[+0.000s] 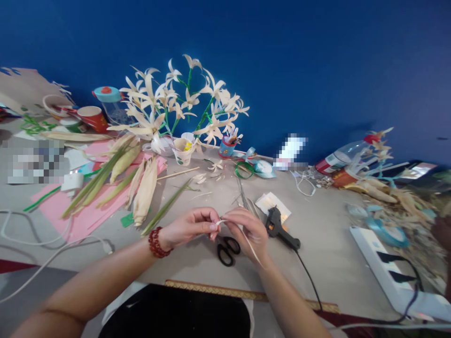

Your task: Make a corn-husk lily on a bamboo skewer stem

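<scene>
Head view, at a grey table point(334, 244): pinched between the closed fingertips of the left hand point(192, 228) and the right hand point(248, 230), a pale husk strip point(254, 252), held just above the tabletop and trailing down across the right palm. Around the left wrist, a red bead bracelet point(157, 242). Directly beneath the hands, black scissors point(227, 249); just right of them, a black glue gun point(280, 227). Farther back, dried corn husks point(144, 190) on pink paper point(81, 213) and a bouquet of husk flowers point(183, 103) against the blue wall.
</scene>
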`<move>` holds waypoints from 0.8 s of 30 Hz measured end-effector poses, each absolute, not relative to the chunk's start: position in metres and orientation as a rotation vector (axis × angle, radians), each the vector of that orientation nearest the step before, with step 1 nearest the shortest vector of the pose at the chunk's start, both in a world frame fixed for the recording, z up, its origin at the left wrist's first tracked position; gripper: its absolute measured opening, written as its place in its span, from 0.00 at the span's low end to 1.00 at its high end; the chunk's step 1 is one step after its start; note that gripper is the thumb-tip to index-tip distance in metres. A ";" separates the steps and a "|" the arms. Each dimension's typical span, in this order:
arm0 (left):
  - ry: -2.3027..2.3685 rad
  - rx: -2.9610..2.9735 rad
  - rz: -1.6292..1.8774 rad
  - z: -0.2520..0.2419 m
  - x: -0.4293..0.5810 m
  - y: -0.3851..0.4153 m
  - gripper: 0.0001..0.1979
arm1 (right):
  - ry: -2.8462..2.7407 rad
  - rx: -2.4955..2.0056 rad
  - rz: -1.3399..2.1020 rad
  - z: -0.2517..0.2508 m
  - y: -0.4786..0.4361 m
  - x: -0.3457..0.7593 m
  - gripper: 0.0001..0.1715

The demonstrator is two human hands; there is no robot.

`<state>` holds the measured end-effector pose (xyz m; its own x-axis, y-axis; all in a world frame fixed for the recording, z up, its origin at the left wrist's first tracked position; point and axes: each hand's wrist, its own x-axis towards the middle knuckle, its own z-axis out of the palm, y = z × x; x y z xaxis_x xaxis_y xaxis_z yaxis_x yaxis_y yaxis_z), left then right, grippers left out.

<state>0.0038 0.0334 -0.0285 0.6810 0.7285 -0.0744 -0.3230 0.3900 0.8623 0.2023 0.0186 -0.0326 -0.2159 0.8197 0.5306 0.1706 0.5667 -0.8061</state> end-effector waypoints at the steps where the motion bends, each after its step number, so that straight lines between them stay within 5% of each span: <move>1: 0.504 0.972 0.724 -0.028 0.004 0.033 0.13 | -1.631 -0.874 0.832 -0.034 0.017 0.201 0.10; 8: 0.613 1.399 0.816 -0.027 0.001 0.032 0.11 | -1.237 -0.839 1.516 -0.043 0.015 0.198 0.18; 24: 0.658 1.716 0.843 -0.027 0.003 0.032 0.10 | -1.305 -0.987 1.439 -0.039 0.012 0.196 0.15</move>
<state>0.0034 0.0323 -0.0266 0.5981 0.7721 0.2150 0.0216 -0.2836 0.9587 0.1955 0.0121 -0.0392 -0.2495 0.9681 0.0212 -0.1154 -0.0080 -0.9933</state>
